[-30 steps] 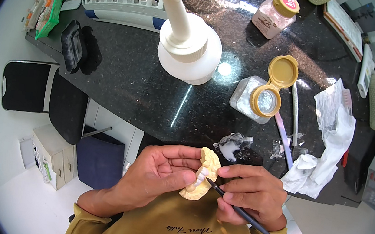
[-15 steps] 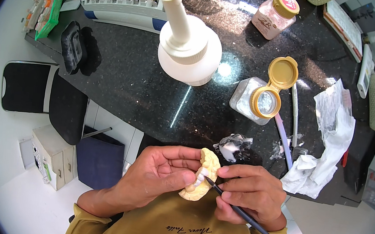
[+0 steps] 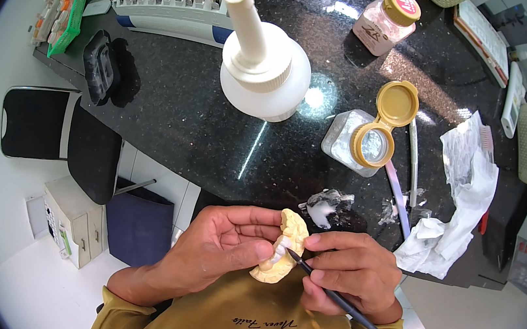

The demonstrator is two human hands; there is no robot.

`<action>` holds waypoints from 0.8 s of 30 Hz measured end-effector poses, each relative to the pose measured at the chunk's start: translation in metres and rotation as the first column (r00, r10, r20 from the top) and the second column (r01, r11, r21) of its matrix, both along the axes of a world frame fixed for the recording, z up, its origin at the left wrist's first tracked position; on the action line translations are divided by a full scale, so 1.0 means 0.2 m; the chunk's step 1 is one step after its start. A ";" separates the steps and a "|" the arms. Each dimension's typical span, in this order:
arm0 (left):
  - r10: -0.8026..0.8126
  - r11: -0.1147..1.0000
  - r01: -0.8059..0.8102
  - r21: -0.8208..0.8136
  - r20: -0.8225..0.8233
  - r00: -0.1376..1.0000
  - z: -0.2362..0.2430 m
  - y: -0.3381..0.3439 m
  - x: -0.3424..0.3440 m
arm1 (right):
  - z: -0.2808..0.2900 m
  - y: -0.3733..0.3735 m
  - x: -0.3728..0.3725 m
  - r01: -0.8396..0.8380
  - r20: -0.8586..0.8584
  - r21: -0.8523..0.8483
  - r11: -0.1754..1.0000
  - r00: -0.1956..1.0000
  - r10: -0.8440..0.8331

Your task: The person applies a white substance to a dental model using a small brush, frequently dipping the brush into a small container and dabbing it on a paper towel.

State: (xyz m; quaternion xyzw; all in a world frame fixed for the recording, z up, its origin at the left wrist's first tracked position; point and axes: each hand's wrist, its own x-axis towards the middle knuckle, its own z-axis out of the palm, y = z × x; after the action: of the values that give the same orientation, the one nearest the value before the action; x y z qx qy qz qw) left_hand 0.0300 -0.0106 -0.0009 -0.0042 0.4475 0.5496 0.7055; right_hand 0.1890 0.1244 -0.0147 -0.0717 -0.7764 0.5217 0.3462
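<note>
My left hand (image 3: 220, 248) grips a pale yellow plaster dental model (image 3: 289, 227) by its side, with the thumb beside a row of white teeth (image 3: 279, 249). My right hand (image 3: 355, 274) holds a slim dark pointed tool (image 3: 342, 304), its tip at the white teeth. The right index finger rests against the model's right edge. Just beyond the model, on the dark speckled counter (image 3: 181, 135), lies a crumpled piece of clear film with white paste (image 3: 322, 211).
A white bottle (image 3: 259, 92), open jar (image 3: 345, 142), pink-powder jar (image 3: 375, 30), tooth shade rack (image 3: 165, 27), green basket (image 3: 61, 41), black case (image 3: 97, 68), lilac stick (image 3: 398, 194) and tissues (image 3: 455, 208) stand or lie on the counter. A black chair (image 3: 91, 150) is at left.
The model in my hands has shifted very slightly toward me. Both grips and the tool tip's place at the teeth look much the same.
</note>
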 end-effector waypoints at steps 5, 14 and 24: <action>-0.003 1.000 0.003 -0.006 0.006 1.000 0.00 0.00 0.00 | 0.00 0.00 -0.01 0.007 -0.006 0.018 1.000 1.000 -0.007; -0.026 1.000 0.026 0.001 -0.007 1.000 0.00 0.00 -0.01 | -0.01 0.01 0.02 0.000 -0.053 -0.099 0.995 0.999 -0.006; -0.036 0.999 0.036 -0.012 -0.060 0.998 -0.03 0.00 0.01 | 0.05 0.02 0.13 0.303 0.340 0.003 0.953 0.896 -0.286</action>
State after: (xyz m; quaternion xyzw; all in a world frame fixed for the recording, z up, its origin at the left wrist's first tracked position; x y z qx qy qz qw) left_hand 0.0314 -0.0109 -0.0063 0.0165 0.4718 0.5341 0.7014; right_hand 0.2144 0.1278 -0.0047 -0.2852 -0.7908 0.4627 0.2815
